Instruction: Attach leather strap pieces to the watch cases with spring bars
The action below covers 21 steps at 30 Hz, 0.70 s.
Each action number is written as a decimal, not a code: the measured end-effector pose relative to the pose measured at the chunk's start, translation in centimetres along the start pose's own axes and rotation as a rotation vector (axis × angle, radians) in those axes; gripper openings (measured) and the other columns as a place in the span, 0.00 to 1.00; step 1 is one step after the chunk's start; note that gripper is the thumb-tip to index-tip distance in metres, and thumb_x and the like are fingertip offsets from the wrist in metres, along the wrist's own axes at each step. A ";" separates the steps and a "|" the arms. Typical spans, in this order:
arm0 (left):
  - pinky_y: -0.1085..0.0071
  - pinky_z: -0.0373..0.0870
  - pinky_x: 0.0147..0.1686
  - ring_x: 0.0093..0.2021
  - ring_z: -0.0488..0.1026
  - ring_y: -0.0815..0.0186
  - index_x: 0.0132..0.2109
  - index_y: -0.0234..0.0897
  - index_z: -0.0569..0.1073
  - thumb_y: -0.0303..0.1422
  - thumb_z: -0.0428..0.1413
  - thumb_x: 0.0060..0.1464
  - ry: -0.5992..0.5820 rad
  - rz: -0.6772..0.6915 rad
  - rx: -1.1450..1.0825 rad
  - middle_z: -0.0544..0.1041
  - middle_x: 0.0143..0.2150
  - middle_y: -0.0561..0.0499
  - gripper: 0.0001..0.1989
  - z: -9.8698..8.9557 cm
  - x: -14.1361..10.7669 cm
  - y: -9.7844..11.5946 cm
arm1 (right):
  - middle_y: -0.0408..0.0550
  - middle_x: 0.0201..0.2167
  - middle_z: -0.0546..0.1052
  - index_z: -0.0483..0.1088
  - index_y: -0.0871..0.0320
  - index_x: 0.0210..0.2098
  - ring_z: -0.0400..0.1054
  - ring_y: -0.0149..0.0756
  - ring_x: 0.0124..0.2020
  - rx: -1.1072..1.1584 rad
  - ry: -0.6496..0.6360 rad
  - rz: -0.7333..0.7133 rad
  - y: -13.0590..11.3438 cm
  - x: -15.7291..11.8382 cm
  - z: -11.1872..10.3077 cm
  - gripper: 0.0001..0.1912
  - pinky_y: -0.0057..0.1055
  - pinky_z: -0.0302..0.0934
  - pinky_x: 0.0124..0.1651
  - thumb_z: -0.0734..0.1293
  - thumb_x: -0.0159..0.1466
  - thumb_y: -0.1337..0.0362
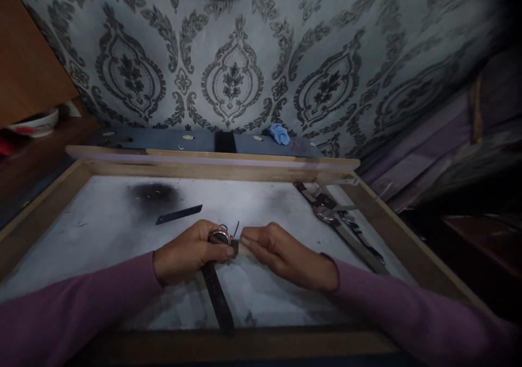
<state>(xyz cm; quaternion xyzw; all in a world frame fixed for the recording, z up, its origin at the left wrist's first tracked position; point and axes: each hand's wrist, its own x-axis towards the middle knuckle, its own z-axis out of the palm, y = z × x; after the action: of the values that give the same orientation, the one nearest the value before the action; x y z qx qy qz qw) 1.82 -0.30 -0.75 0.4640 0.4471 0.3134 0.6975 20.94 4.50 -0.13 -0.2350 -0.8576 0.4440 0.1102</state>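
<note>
My left hand point(196, 250) grips a round watch point(220, 237) with a shiny rim, thumb and fingers closed on its side. From the watch a dark strap point(219, 299) hangs down toward the near edge of the tray. My right hand point(277, 250) is beside the watch, fingertips pinched at its right side; what they hold is too small to make out. A thin dark piece point(236, 229) sticks up between the hands. Behind my left hand, a flat dark strip point(179, 214) lies on the white surface.
A wood-framed tray point(220, 171) surrounds the work. At its right lie a watch point(324, 213) and several straps. A blue cloth point(279, 134) sits on the ledge behind. At the far left is a bowl point(36, 125), beneath an orange cabinet point(32, 57).
</note>
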 end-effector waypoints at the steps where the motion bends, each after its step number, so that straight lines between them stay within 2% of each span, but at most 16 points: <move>1: 0.73 0.46 0.23 0.20 0.51 0.74 0.22 0.34 0.67 0.32 0.60 0.42 -0.006 0.003 0.008 0.59 0.18 0.60 0.10 0.0 0.0 0.0 | 0.36 0.18 0.52 0.52 0.57 0.23 0.47 0.24 0.19 -0.013 -0.004 -0.004 0.0 0.0 0.0 0.19 0.26 0.44 0.24 0.52 0.70 0.57; 7: 0.73 0.44 0.22 0.20 0.48 0.75 0.23 0.34 0.66 0.33 0.58 0.43 0.008 0.011 0.059 0.57 0.18 0.60 0.09 0.1 0.1 -0.2 | 0.35 0.17 0.52 0.51 0.56 0.24 0.46 0.24 0.18 -0.134 -0.032 -0.013 0.1 -0.1 -0.3 0.17 0.27 0.42 0.25 0.52 0.70 0.60; 21: 0.73 0.44 0.21 0.20 0.46 0.74 0.23 0.37 0.62 0.34 0.56 0.46 0.004 0.064 0.189 0.53 0.18 0.62 0.11 0.3 0.2 -0.2 | 0.35 0.17 0.51 0.51 0.56 0.24 0.45 0.24 0.18 -0.137 -0.053 -0.014 0.3 0.0 -0.4 0.17 0.28 0.41 0.25 0.52 0.70 0.61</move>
<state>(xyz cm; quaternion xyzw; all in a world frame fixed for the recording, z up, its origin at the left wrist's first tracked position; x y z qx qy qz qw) 2.15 -0.31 -0.91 0.5410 0.4611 0.2931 0.6393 21.21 4.91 -0.09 -0.2243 -0.8902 0.3894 0.0744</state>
